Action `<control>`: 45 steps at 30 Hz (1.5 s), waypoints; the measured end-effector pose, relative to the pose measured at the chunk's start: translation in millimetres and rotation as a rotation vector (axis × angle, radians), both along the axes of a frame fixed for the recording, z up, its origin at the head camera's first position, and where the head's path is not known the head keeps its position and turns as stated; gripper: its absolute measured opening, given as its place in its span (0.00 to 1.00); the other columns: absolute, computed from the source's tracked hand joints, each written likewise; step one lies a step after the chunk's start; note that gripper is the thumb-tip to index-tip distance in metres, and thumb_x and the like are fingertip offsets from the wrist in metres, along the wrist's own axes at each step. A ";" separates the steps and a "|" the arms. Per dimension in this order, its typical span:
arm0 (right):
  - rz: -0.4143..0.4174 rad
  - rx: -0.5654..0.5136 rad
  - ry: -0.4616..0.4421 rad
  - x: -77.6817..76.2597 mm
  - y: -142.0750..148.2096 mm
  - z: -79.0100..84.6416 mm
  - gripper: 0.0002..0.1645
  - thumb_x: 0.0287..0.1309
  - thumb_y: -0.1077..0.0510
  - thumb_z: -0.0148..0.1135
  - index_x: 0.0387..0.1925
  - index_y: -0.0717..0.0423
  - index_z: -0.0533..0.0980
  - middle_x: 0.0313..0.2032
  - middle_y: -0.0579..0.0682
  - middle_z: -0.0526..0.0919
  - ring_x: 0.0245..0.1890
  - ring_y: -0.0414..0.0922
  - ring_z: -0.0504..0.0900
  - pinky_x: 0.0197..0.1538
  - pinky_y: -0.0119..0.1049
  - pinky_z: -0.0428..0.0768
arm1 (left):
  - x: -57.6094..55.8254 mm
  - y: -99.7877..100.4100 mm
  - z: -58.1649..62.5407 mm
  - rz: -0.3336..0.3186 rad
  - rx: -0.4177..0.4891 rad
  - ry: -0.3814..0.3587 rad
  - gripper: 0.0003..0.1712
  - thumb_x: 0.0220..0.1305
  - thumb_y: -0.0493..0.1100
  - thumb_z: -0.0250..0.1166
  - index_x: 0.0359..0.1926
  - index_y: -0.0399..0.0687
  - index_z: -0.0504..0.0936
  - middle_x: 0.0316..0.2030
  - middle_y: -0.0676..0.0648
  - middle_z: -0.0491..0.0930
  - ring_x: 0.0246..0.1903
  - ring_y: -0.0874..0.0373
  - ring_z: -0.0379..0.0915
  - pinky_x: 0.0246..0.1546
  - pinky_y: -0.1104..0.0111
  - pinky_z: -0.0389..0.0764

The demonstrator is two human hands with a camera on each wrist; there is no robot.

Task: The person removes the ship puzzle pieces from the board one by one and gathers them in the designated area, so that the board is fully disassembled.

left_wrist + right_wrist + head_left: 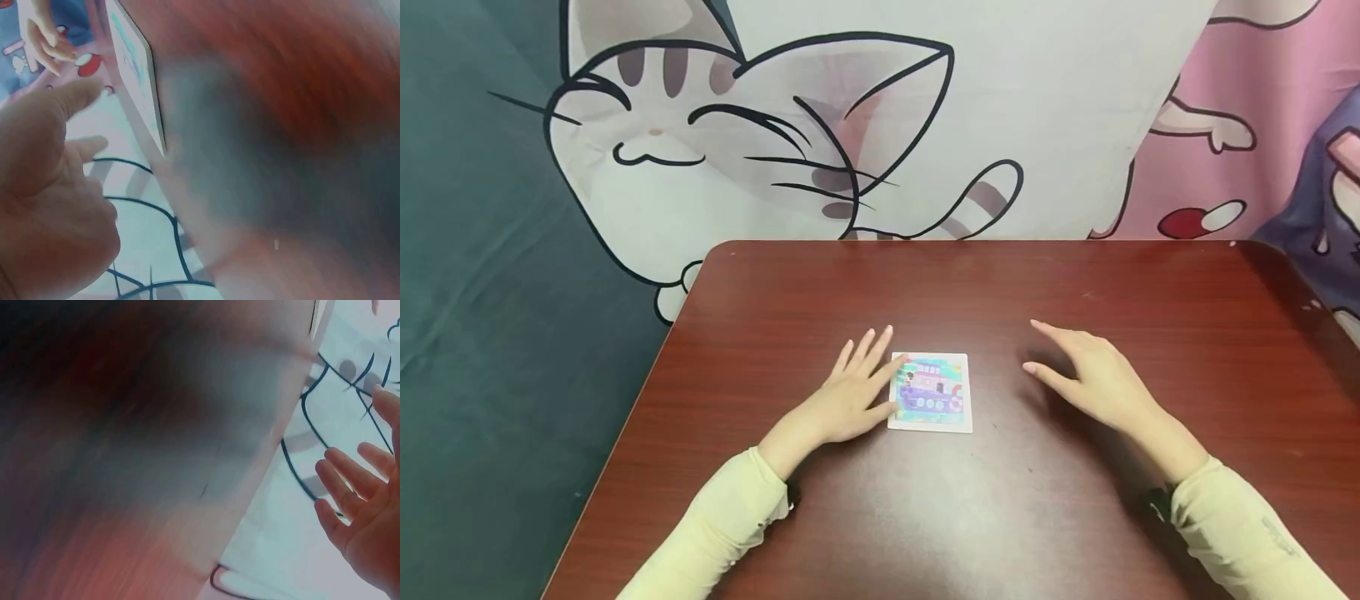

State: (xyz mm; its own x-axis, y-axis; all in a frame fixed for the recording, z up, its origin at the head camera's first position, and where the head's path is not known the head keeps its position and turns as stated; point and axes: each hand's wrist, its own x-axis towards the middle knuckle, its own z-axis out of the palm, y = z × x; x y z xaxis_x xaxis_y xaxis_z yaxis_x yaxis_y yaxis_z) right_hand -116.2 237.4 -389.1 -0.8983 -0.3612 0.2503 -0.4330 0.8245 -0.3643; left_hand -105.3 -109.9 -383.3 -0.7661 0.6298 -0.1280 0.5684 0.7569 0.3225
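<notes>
Board point(931, 393) lies flat on table point(970, 517). Left hand point(842, 400): fingers spread at board's left edge, contact unclear. Right hand point(1097, 379): unfurled, holding nothing, right of board. Probably light, stiff; best pinched by opposite side edges.

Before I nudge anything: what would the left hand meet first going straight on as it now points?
Most likely the square picture card: in the head view, the left hand overlaps its left edge with index finger and thumb. Depth is unclear, so contact can't be confirmed.
</notes>
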 end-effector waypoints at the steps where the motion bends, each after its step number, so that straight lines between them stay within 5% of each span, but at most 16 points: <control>1: 0.010 -0.002 -0.013 -1.1 -3.4 -0.2 0.37 0.53 0.42 0.64 0.62 0.52 0.69 0.55 0.56 0.77 0.54 0.55 0.74 0.56 0.54 0.67 | 2.3 2.2 0.5 -0.010 0.004 -0.017 0.36 0.67 0.52 0.53 0.72 0.49 0.53 0.73 0.44 0.34 0.72 0.45 0.30 0.68 0.48 0.35; 8: 0.077 -0.060 -0.115 -11.9 -31.5 5.6 0.40 0.48 0.39 0.67 0.62 0.46 0.69 0.58 0.49 0.75 0.57 0.51 0.73 0.55 0.54 0.70 | 11.9 13.5 -6.1 -0.159 -0.056 -0.132 0.35 0.69 0.55 0.50 0.73 0.57 0.51 0.73 0.47 0.40 0.72 0.49 0.32 0.67 0.46 0.36; 18: 0.228 -0.072 -0.122 -29.9 -65.9 1.5 0.31 0.51 0.44 0.67 0.57 0.50 0.74 0.53 0.49 0.78 0.55 0.49 0.75 0.55 0.51 0.71 | 7.1 19.9 -12.8 -0.257 0.015 0.013 0.29 0.69 0.51 0.51 0.69 0.57 0.61 0.70 0.52 0.57 0.68 0.58 0.52 0.65 0.57 0.58; 25: 0.293 -0.085 -0.223 -41.7 -100.1 -3.5 0.22 0.55 0.52 0.65 0.51 0.54 0.78 0.44 0.49 0.83 0.42 0.45 0.81 0.46 0.44 0.77 | 5.7 26.0 -12.9 -0.266 -0.039 0.054 0.27 0.69 0.50 0.51 0.68 0.54 0.64 0.68 0.50 0.60 0.67 0.56 0.54 0.66 0.60 0.57; 35: 0.325 -0.014 -0.297 -48.6 -139.5 -7.7 0.20 0.49 0.56 0.69 0.46 0.57 0.79 0.41 0.50 0.83 0.40 0.45 0.83 0.45 0.43 0.79 | 10.3 30.6 -15.8 -0.220 -0.127 0.079 0.30 0.69 0.52 0.51 0.69 0.50 0.62 0.68 0.47 0.59 0.68 0.56 0.50 0.67 0.63 0.55; 45: 0.263 -0.015 -0.379 -57.3 -155.8 -7.9 0.13 0.42 0.57 0.74 0.33 0.56 0.83 0.32 0.48 0.81 0.34 0.43 0.81 0.41 0.38 0.79 | 7.0 28.0 -21.6 -0.198 -0.133 0.054 0.29 0.68 0.52 0.52 0.68 0.49 0.64 0.67 0.47 0.60 0.68 0.55 0.51 0.67 0.64 0.56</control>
